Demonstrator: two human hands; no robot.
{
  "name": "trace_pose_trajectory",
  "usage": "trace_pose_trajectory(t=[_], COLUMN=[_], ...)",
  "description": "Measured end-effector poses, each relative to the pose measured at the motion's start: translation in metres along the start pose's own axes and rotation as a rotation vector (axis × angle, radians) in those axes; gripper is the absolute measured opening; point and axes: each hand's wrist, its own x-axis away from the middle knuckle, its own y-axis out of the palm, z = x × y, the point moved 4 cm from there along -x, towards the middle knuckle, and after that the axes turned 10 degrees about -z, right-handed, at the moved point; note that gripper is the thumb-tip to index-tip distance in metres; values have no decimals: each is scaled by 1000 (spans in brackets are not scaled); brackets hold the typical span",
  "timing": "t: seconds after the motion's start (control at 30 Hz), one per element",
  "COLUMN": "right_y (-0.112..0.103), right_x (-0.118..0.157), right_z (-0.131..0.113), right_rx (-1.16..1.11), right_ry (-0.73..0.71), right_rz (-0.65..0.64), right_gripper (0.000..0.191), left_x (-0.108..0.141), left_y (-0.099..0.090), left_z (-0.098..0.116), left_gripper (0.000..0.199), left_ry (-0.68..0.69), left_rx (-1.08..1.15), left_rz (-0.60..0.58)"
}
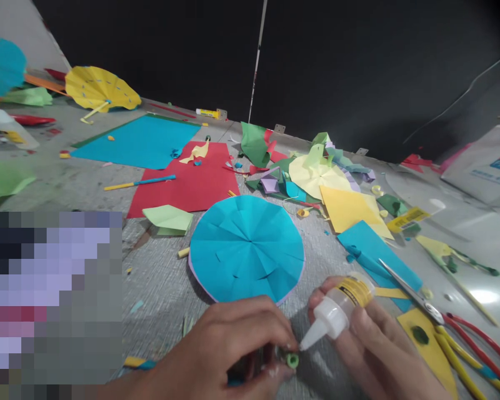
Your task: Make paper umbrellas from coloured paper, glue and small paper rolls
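Near the bottom centre, my left hand (237, 339) pinches a small green paper roll (292, 360) between thumb and fingers. To its right, my right hand (370, 339) grips a clear glue bottle (342, 305) with a white nozzle and a yellow label. The bottle is tilted down to the left, and its tip is beside the green roll; whether they touch is unclear. Just beyond my hands lies a blue pleated paper circle (250, 244) with a purple edge.
Red-handled scissors (435, 314) lie at the right on blue and yellow paper. A red sheet (187, 180), a blue sheet (141, 141) and a yellow fan-like disc (100, 89) are at the back left. Paper scraps (270, 183) pile up at the back centre.
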Motion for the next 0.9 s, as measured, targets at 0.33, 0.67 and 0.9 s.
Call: trace_pose_trajectory(t=[0.33,0.67,0.9], right_y=[4,1,5], right_x=[0,0,-1], right_z=[0,2,-1], right_rx=[-61,-21,-43], right_ry=[66,77,67], right_rz=[3,19,2], right_gripper=[32,33,34], left_x=[1,0,2], left_y=[-3,-3,-4], left_z=[1,-4,0], left_gripper=[15,11,12], left_ry=[-138,-178,-165], left_rx=[52,101,99], left_rz=[30,63,68])
